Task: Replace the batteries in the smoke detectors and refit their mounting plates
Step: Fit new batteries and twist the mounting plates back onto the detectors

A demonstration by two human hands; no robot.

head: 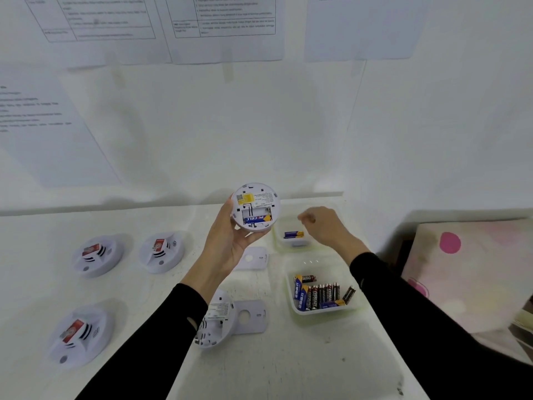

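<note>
One detector (255,207): held up above the table (288,370), back to the camera, a blue battery (256,219) in its open bay.
Left hand (230,241): grasps that detector by its rim.
Right hand (324,225): over the far tray (294,249), fingers bunched and blurred; grip cannot be told.
Far tray: one spent battery (293,234) inside.
Near tray (317,311): many loose batteries (323,295).

A white desk (288,368) carries three round white plastic smoke detectors with red stickers (96,255) (161,252) (79,333) at left. Near the front a fourth detector (215,319) lies back-up. Two flat white mounting plates (251,316) (253,258) lie nearby. At right stand two clear plastic tubs (323,312) (294,247) holding batteries (320,294).
</note>
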